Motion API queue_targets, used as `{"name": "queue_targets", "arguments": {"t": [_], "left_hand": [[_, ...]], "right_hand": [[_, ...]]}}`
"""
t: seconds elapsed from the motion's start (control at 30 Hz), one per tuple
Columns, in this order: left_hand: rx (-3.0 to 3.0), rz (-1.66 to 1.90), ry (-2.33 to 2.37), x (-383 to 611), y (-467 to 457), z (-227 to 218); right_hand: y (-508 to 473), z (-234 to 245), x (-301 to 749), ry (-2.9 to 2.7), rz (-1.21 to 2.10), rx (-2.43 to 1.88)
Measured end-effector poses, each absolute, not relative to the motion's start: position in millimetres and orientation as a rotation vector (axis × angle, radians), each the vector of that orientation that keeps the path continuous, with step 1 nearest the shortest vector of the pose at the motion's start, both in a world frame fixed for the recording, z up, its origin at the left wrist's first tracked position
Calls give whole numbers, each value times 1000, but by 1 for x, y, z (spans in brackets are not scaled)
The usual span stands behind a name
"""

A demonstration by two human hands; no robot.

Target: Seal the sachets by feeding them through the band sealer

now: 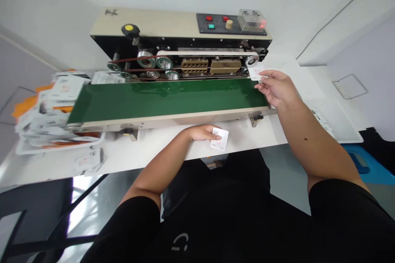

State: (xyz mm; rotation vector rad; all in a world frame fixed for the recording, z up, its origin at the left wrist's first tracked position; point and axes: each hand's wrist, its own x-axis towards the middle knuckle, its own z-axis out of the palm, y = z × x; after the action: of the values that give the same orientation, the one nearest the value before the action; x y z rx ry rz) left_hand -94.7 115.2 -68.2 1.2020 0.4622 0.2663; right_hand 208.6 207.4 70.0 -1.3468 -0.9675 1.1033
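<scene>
Between the thumb and fingers of my right hand (276,86) is a small white printed sachet (255,72). Its upper edge reaches the rollers at the right end of a band sealing machine (166,22). My left hand (204,132) rests low over the table's front part and grips another white sachet (219,139), or a small stack of them; I cannot tell how many. The machine's green conveyor belt (166,98) runs between the two hands and off to the left.
At the belt's left end, a white tray (61,146) overflows with white and orange sachets (66,88). Several loose sachets (89,160) lie on the table before it. Another white tray (345,127) with sachets stands at right. Switches (211,26) and a clear box (251,20) top the machine.
</scene>
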Motion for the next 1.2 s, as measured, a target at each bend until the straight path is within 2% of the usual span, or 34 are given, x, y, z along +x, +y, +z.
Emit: {"name": "queue_targets", "arguments": {"t": [0.2, 0.33, 0.43, 0.5, 0.63, 0.8, 0.93, 1.2], "left_hand": [[1189, 314, 447, -96, 114, -67], [1123, 310, 447, -96, 110, -67], [1082, 333, 405, -94, 106, -68], [1071, 388, 418, -92, 105, -69], [1080, 483, 482, -87, 104, -71], [1024, 434, 485, -88, 106, -74], [1001, 386, 464, -91, 106, -72], [1031, 339, 480, -94, 109, -76]], "right_hand": [[201, 83, 187, -1119, 1238, -1397], [152, 82, 186, -1281, 908, -1368], [93, 65, 185, -1391, 689, -1281], [57, 44, 182, -1632, 749, -1248], [22, -8, 171, -2013, 1111, -1206], [26, -51, 166, -1894, 1128, -1196], [33, -59, 172, -1822, 1058, -1167], [32, -51, 171, -1839, 1271, -1176]]}}
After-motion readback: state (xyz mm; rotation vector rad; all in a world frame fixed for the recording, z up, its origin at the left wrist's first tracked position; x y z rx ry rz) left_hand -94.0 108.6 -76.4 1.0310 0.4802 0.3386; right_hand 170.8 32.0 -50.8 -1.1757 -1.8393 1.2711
